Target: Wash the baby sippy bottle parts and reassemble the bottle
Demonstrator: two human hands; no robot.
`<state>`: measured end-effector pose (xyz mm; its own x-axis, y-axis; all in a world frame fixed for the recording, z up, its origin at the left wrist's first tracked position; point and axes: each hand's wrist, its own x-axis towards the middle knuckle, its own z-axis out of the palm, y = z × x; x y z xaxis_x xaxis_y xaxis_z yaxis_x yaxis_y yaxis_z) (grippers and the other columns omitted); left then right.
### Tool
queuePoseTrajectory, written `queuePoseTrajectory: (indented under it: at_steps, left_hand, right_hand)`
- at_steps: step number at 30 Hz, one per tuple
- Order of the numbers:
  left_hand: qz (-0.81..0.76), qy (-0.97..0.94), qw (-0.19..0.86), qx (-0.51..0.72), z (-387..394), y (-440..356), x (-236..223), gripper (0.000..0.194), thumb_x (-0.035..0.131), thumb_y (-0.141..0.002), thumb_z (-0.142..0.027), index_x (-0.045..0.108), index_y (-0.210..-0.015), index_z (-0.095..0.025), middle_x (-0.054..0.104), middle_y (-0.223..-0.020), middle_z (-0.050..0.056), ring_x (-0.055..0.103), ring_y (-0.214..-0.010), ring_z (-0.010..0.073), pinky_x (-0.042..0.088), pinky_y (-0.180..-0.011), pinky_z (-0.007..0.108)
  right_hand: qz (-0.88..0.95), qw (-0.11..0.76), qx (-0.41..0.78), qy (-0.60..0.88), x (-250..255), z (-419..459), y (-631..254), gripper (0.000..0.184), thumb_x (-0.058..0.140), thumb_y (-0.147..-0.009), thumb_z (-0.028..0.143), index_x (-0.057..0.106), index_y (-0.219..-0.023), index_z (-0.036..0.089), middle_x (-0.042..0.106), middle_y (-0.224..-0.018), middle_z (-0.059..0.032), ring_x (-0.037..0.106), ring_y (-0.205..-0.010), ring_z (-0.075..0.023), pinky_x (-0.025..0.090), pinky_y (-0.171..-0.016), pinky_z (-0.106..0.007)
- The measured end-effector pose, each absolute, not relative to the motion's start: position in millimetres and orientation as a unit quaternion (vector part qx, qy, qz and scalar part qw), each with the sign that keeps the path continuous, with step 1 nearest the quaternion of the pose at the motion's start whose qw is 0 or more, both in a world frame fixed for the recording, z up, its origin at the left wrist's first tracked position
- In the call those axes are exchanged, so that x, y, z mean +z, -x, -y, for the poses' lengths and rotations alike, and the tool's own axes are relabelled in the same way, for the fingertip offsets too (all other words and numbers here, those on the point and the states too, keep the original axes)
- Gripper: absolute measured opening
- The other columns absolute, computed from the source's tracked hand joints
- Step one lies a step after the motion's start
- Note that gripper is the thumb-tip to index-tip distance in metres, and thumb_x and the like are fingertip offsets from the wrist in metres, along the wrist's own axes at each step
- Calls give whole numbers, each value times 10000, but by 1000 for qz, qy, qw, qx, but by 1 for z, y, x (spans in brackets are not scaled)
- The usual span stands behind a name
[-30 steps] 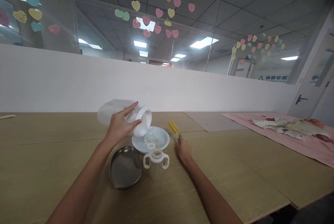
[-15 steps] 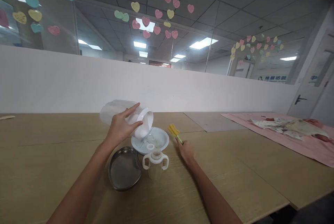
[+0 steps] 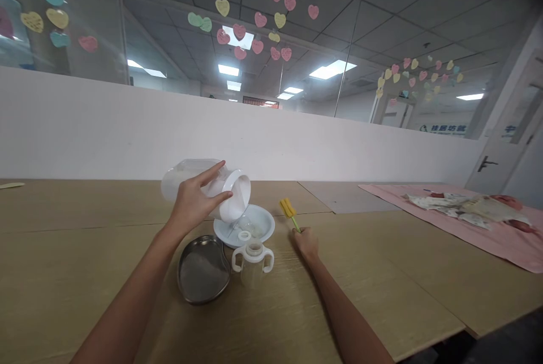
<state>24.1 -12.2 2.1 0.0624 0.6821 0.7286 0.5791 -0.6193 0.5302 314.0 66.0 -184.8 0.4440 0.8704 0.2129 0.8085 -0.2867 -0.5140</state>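
Note:
My left hand (image 3: 195,197) is wrapped around a translucent plastic jug (image 3: 180,176) with a white rim, tipped so its mouth points right and down over a white bowl (image 3: 268,227). Clear liquid or a clear piece lies in the bowl; I cannot tell which. In my right hand (image 3: 306,241) is a sponge brush (image 3: 287,207) with a yellow head and green handle, held upright right of the bowl. An open baby bottle (image 3: 253,268) with two white handles stands in front of the bowl. A white ring (image 3: 244,236) shows just behind the bottle.
A metal kidney dish (image 3: 204,270) sits left of the bottle. On the right, a pink cloth (image 3: 475,239) carries a doll in pale clothing (image 3: 470,205). A low white wall (image 3: 254,143) bounds the table's far side.
My right hand has moved slightly right with the sponge brush. The jug stays tipped over the bowl in my left hand, turned a little more. The view has shifted slightly.

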Motion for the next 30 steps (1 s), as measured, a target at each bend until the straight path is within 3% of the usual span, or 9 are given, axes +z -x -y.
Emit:
queuePoseTrajectory:
  at_steps: [3,12,25,30]
  left_hand:
    - [-434,-718,63,541,16,-25,4,631,662,-623,-361,476,-1220,-276,536,-1229,16,519,-1100,206,415,-948,338]
    - [-425,-728,92,529,26,-28,13,664,690,-589,-366,484,-1212,-269,564,-1195,15,528,-1087,213,435,-934,349]
    - [-414,-804,67,421,57,-38,23,635,704,-589,-336,502,-1190,-313,536,-1226,-29,493,-1127,225,434,-940,341]
    - [-421,-765,131,470,54,-35,25,662,737,-545,-330,523,-1171,-302,571,-1186,10,501,-1115,243,414,-946,379]
  right_hand:
    - [534,270,42,800,-187,-65,-314,321,414,-796,353,652,-730,149,653,-715,-105,612,-685,-195,392,-570,-241]
    - [566,223,-33,793,-193,-68,-314,240,454,-776,265,616,-888,127,606,-960,-147,534,-948,-220,382,-753,-288]
    - [575,223,-30,786,-196,-69,-316,223,443,-777,287,608,-828,146,626,-881,-100,569,-818,-194,362,-629,-252]
    - [576,223,-24,786,-195,-68,-315,221,447,-774,286,609,-826,144,626,-875,-101,573,-804,-183,354,-622,-244]
